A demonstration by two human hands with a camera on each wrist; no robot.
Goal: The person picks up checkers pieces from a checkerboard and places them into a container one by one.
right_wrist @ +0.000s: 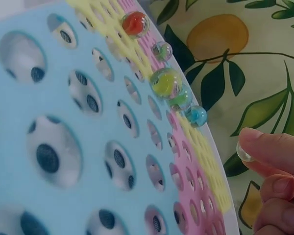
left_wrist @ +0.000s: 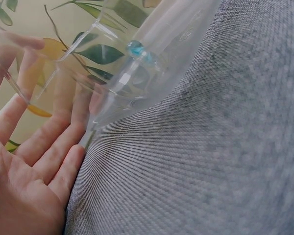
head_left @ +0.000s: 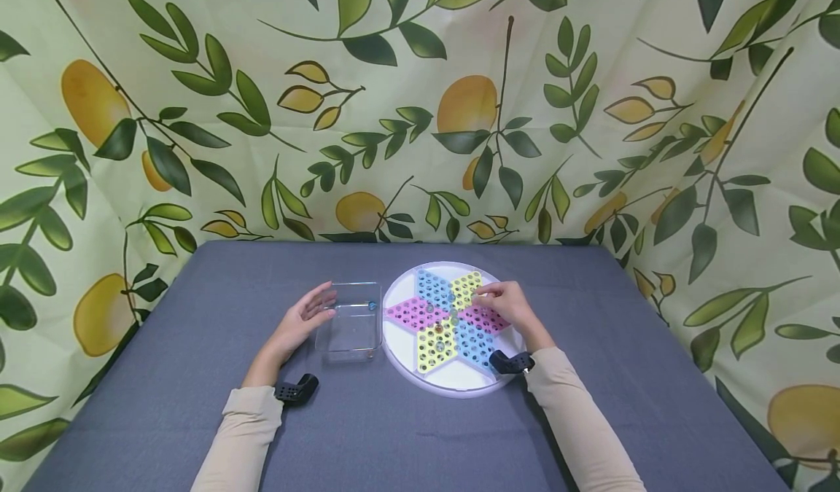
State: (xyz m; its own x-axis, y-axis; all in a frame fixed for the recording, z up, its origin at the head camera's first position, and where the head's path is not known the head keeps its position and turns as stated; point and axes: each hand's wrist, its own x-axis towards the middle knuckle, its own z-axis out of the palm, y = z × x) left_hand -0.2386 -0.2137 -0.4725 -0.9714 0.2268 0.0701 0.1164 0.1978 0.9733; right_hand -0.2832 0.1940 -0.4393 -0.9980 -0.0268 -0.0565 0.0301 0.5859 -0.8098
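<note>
My left hand (head_left: 307, 314) rests its nearly straight fingers along the left side of a clear plastic box (left_wrist: 105, 90). Inside that box lies a blue marble (head_left: 372, 305). Between thumb and fingertips, my right hand (head_left: 508, 304) pinches a clear marble (right_wrist: 243, 152) above the far right part of a round white Chinese checkers board (head_left: 402, 364). The board carries a star of pink, yellow and blue perforated points. Near its middle sit several marbles, among them a red marble (right_wrist: 135, 23), a yellow marble (right_wrist: 165, 83) and a blue marble (right_wrist: 196, 115).
The box stands just left of the board, on a table with a grey cloth (head_left: 577, 295). Behind the table hangs a curtain (head_left: 407, 69) printed with leaves and fruit. A black wrist camera (head_left: 298, 390) is strapped to the left wrist, another camera (head_left: 512, 362) to the right.
</note>
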